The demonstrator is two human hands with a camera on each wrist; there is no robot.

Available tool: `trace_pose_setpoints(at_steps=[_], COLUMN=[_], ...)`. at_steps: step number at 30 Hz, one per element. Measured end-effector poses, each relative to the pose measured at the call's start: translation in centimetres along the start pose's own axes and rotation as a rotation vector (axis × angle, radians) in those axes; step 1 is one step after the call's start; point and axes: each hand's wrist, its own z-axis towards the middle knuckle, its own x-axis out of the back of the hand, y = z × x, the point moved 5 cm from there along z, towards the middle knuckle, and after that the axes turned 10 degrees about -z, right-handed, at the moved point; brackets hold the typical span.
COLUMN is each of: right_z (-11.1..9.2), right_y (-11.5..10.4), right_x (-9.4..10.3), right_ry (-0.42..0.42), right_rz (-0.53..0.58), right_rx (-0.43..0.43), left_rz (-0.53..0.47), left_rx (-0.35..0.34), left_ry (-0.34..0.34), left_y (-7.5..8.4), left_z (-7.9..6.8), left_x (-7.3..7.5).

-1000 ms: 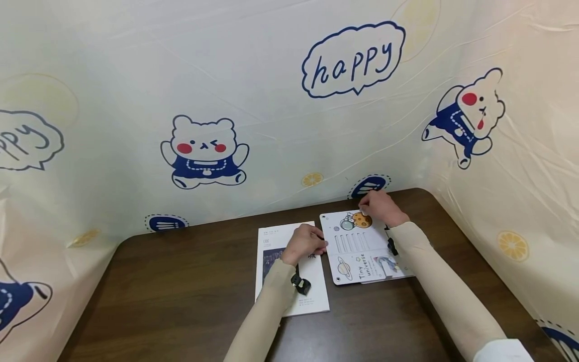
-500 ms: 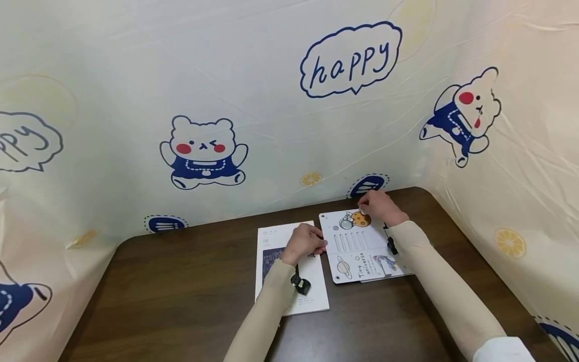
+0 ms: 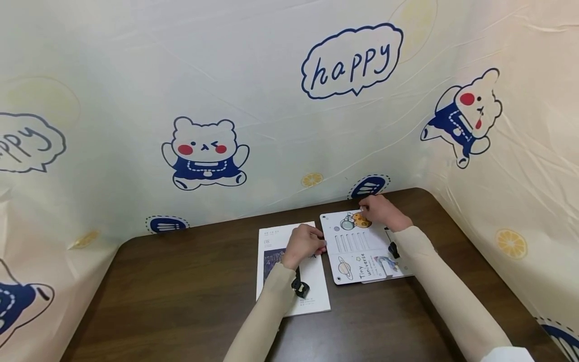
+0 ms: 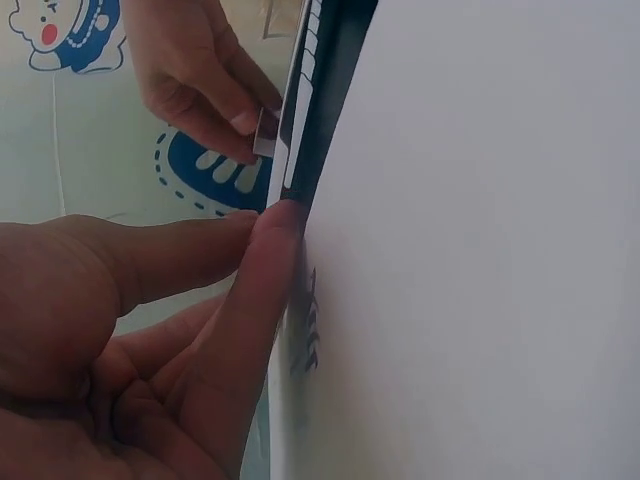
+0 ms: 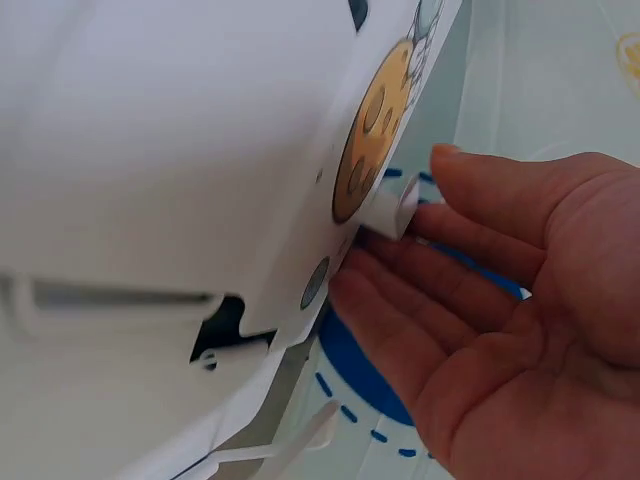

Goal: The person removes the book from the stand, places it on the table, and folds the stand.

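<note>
A white folding book stand (image 3: 353, 260), printed with an astronaut, a planet and "Tiny universe", lies flat on the table. My left hand (image 3: 305, 246) pinches its left edge between thumb and finger; the fingertips (image 4: 272, 218) meet there in the left wrist view. Under that hand lies a white book (image 3: 312, 296) with a dark picture, partly hidden by the arm. My right hand (image 3: 383, 210) is at the stand's top edge. In the right wrist view its fingers lie loosely against a small white tab (image 5: 388, 208), the thumb lifted apart from it.
The brown wooden table (image 3: 190, 296) extends to the left and in front of the book. A pale printed sheet (image 3: 271, 156) with bears and "happy" bubbles rises behind the table and along its sides.
My right hand has shifted slightly right and down at the stand's top edge. The left hand, stand and book hold their places.
</note>
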Motion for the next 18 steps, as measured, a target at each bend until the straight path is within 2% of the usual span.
trace_pose_setpoints(at_steps=[8, 13, 18], right_z=[-2.0, -3.6, -5.8], right_y=[-1.7, -3.3, -5.2], right_x=[0.0, 0.5, 0.3], right_ry=[0.005, 0.093, 0.171], right_rz=[-0.043, -0.044, -0.030], right_rx=[0.028, 0.095, 0.170], left_rz=[0.170, 0.164, 0.142], left_rx=[-0.093, -0.160, -0.223], left_ry=[0.030, 0.053, 0.034], left_y=[0.7, 1.2, 1.4], left_z=[-1.3, -2.3, -3.8], left_x=[1.1, 1.6, 1.7])
